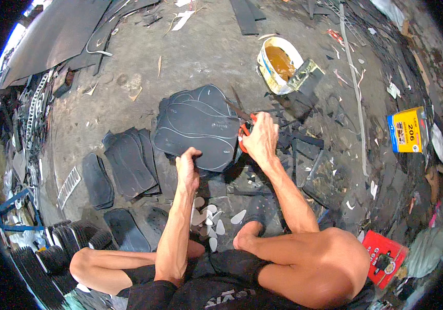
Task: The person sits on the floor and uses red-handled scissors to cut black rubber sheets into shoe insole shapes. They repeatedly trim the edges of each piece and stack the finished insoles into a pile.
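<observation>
A black rubber-like sheet (195, 124), marked with pale curved sole outlines, is held up in front of me. My left hand (187, 168) grips its near edge, the thumb lying on top and the other fingers mostly hidden. In my right hand (262, 137) are scissors with orange-red handles (241, 135), closed in at the sheet's right edge. Their dark blades point up and to the left, beside the far right edge of the sheet; whether they touch it I cannot tell. Dark cut scraps (296, 142) lie beyond my right hand.
Left of the sheet lie stacked sole-shaped pieces (131, 163) and a smaller stack (97, 181). White teardrop pieces (220, 226) are between my legs. A tub of amber liquid (268, 72) stands far right, with a yellow-blue tin (407, 130) and red box (387, 258) nearer.
</observation>
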Motion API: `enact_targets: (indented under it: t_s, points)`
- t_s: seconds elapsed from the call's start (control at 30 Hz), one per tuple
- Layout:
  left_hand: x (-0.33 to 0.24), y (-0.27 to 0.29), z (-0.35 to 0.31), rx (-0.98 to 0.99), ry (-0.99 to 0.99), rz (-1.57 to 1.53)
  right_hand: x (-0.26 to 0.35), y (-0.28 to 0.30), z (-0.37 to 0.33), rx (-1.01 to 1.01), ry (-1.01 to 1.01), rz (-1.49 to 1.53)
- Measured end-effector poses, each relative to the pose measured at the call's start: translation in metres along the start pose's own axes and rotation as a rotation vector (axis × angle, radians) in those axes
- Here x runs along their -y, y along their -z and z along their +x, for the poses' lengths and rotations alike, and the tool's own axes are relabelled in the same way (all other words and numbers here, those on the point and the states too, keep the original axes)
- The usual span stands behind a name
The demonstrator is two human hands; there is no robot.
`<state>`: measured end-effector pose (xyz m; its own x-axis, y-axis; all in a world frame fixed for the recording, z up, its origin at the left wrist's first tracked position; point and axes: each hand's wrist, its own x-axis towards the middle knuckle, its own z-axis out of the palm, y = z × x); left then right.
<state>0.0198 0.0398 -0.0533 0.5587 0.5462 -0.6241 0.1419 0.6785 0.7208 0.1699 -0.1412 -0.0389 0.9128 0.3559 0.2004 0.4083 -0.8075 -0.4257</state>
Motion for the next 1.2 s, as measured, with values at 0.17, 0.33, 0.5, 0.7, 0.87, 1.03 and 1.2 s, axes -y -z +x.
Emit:
enact_targets:
  t_s: [0.17,0.33,0.5,0.7,0.87,1.03,1.2]
  points:
    - [-0.010,-0.016,-0.015,-0.153,-0.082,0.322,-0.063,0.008,-0.022,-0.166,-0.218,0.015]
    - [-0.011,0.009,0.013,-0.144,-0.619,0.840,-0.074,0.032,-0.062,-0.084,-0.418,0.183]
    - [-0.027,0.039,0.008,-0.455,-0.706,0.982,-0.079,0.051,-0.094,-0.075,-0.394,0.183]
    - [-0.063,0.203,0.053,-1.182,-0.188,1.302,-0.068,0.045,-0.102,-0.009,-0.496,0.323]
    - [-0.082,0.215,0.045,-1.107,-0.001,1.360,-0.085,0.043,-0.102,0.074,-0.436,0.317]
    - [-0.138,0.297,0.043,-0.552,-0.486,1.121,-0.056,0.048,-0.098,0.398,-0.510,1.209]
    - [-0.199,0.183,0.004,-0.260,-0.807,0.762,-0.030,0.059,-0.096,0.519,-0.230,1.127]
